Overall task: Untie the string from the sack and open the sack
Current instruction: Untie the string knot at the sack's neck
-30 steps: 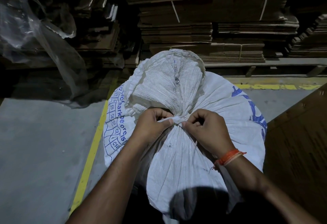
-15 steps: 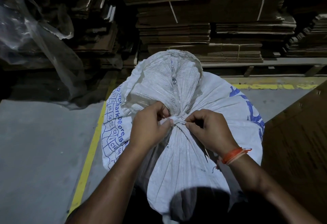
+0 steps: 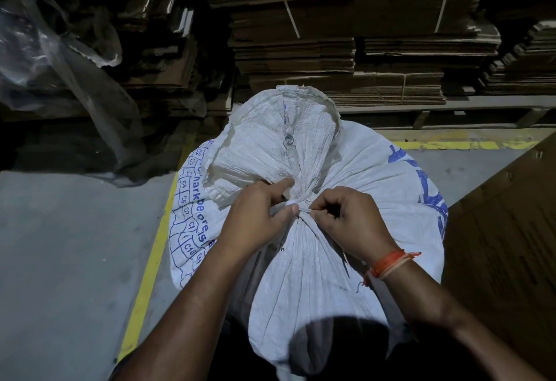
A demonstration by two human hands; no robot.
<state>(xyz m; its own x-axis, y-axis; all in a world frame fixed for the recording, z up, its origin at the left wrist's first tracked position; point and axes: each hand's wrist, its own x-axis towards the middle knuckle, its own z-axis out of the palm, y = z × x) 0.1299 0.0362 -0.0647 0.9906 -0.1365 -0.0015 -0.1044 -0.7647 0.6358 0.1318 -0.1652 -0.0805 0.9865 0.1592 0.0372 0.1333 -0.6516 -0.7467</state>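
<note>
While the string [image 3: 296, 202] is pinched at the sack [image 3: 304, 254] neck by left hand [image 3: 255, 224] and right hand [image 3: 350, 224], both curled closed, the knot is best teased loose, not yanked.

L hand [image 3: 258, 218] thumb+index pinching, R hand [image 3: 349, 224] fingers curled, pinching, forearms converging

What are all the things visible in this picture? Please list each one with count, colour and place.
sack: one, white with blue print, centre, neck gathered and tied
string: one, white, around the sack's neck
cardboard stacks: several, brown, behind the sack
plastic sheet: one, clear, upper left
floor lines: two, yellow, left of the sack and behind it
cardboard sheet: one, brown, right
wristband: one, orange, right wrist
left hand: one, grip pinching at the knot
right hand: one, grip pinching at the knot
</note>
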